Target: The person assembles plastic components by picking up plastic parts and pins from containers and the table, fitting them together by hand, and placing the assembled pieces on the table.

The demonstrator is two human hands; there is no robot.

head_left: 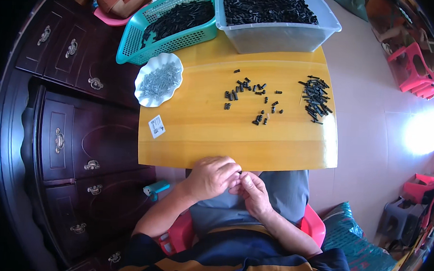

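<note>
Left hand (214, 177): curled over, fingers bent tight and pressed against the other hand at the near edge of the table; fingertips pinch a small black part (240, 173).
Right hand (251, 190): fingers drawn in narrow, thumb and forefinger meeting the left fingertips at the same small black part; how much of the part each hand grips cannot be told.
Small black part: tiny, dark, mostly hidden between the fingertips, just below the table edge and above the person's lap.
Table (202, 134): smooth, glossy yellow wood with a rounded front edge and a white sticker near its left side.
Loose pieces (251, 95): short black cylinders scattered in the middle of the table, well apart from the hands.
Pile of sticks (316, 99): thin black rod-like pieces heaped near the right edge.
White dish (145, 100): scalloped rim, holds a heap of small grey metal screws.
Teal basket (133, 43): plastic lattice walls, filled with black parts, at the far left.
Clear tub (281, 38): translucent plastic, rectangular, full of black parts, beside the basket.
Cabinet (65, 127): dark polished wood with metal drawer handles, left of the table.
</note>
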